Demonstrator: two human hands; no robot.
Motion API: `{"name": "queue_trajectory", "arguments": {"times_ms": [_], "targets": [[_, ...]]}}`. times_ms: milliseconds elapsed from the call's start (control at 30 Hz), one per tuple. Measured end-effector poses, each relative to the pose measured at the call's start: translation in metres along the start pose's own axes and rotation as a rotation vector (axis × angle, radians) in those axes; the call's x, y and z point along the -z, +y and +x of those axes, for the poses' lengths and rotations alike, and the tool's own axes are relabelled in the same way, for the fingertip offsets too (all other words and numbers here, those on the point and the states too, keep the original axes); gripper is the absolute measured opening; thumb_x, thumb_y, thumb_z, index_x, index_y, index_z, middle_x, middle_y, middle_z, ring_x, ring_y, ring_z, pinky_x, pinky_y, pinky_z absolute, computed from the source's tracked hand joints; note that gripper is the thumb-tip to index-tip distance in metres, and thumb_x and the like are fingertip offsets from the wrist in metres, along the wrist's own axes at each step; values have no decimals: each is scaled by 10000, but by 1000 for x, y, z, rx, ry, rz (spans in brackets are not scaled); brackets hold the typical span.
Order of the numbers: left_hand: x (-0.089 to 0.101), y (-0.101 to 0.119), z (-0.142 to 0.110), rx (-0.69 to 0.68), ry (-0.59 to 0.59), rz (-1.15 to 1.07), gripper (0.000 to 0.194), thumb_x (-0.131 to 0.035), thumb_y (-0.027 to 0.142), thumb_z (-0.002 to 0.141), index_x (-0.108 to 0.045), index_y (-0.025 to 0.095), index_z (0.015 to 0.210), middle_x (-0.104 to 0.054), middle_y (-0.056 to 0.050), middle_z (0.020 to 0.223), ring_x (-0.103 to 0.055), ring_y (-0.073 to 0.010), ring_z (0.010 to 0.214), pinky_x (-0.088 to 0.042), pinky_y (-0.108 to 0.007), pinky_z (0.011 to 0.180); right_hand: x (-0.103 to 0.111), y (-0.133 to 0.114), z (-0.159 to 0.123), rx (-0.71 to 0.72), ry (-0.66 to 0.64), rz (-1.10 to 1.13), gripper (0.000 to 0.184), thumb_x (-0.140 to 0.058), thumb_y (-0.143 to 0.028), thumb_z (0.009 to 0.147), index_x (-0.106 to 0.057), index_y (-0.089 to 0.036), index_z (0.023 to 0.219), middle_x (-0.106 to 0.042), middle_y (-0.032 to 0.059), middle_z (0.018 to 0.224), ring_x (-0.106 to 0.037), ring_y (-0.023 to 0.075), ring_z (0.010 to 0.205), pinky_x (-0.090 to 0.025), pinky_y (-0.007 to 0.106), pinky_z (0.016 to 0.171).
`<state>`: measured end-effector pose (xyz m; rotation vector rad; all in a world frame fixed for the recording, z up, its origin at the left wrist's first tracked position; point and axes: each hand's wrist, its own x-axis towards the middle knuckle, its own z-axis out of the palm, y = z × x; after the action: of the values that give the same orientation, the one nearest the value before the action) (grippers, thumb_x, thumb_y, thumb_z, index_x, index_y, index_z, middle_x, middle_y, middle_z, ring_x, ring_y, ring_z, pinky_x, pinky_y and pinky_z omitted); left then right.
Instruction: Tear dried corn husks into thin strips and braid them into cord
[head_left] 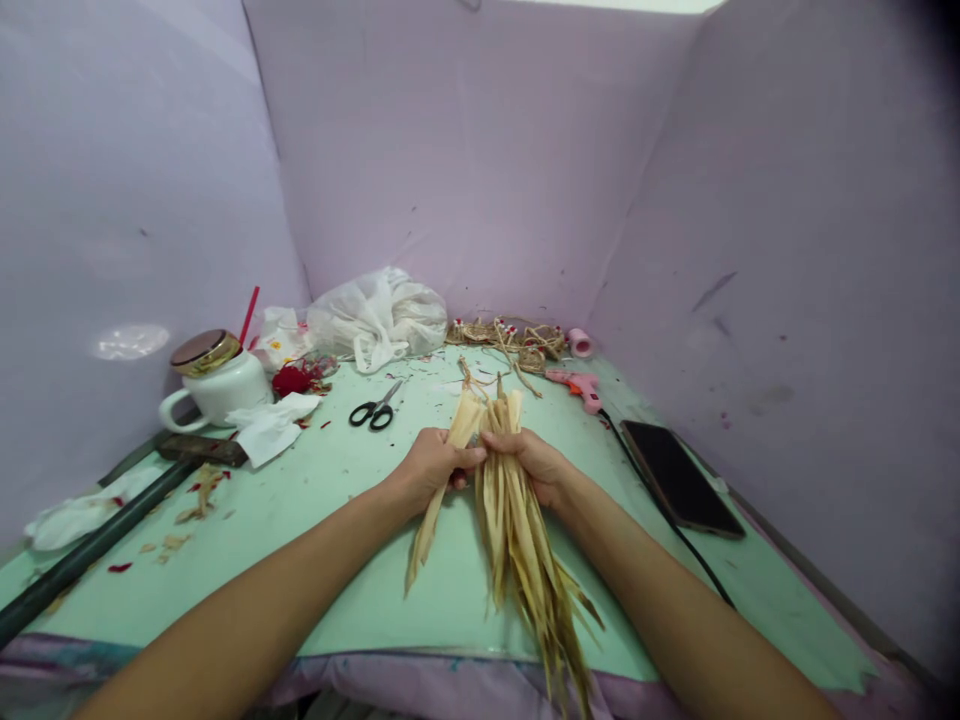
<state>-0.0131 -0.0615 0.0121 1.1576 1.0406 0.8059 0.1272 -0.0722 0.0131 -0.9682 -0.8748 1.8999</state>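
Both hands meet over the middle of the table, close to each other. My right hand is closed around a bundle of dried husk strips, whose long ends hang down toward the table's front edge. In my left hand a separate pale husk strip is gripped, its wide end up and its narrow tip pointing down. Thin twisted ends stick up above the bundle. My fingertips partly hide where the strips come together. Black-handled scissors lie on the table beyond my left hand.
At left stand a white mug with a lid, crumpled tissue and a dark green pole. A white plastic bag and braided pieces lie at the back. To the right are a pink glue gun, its cord and a phone.
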Motion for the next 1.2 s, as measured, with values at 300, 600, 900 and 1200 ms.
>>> {"name": "queue_trajectory", "arguments": {"times_ms": [300,600,900,1200], "targets": [[10,7,5,188,-121,-301,401,-354,457,812,-551,108,799,-554,-51,601,-505,-102,402,-312,-185,335,4,-14,-1,102,286,101,177,-644,-194,665,-483,-165,596,-446,-58,417,-448,66,369,-405,184,400],[1,4,-2,128,-311,-319,482,-375,542,795,-588,113,851,-590,-98,742,-565,-156,611,-449,-244,482,-8,1,-1,317,308,-238,273,-742,-268,503,-532,-136,619,-502,-38,447,-409,73,368,-324,216,366],[-7,3,-4,27,-165,-306,113,-559,217,740,-555,131,813,-602,-52,675,-584,-147,590,-484,-268,547,-9,5,4,355,393,-330,183,-667,-149,502,-516,-152,605,-506,-45,455,-429,84,369,-374,226,365],[-3,3,-1,88,-62,-248,50,-533,62,652,-567,87,679,-636,-102,614,-589,-144,497,-452,-221,449,-11,4,2,318,398,-320,174,-672,-184,539,-537,-132,634,-571,-2,488,-508,105,392,-436,228,395]]}}
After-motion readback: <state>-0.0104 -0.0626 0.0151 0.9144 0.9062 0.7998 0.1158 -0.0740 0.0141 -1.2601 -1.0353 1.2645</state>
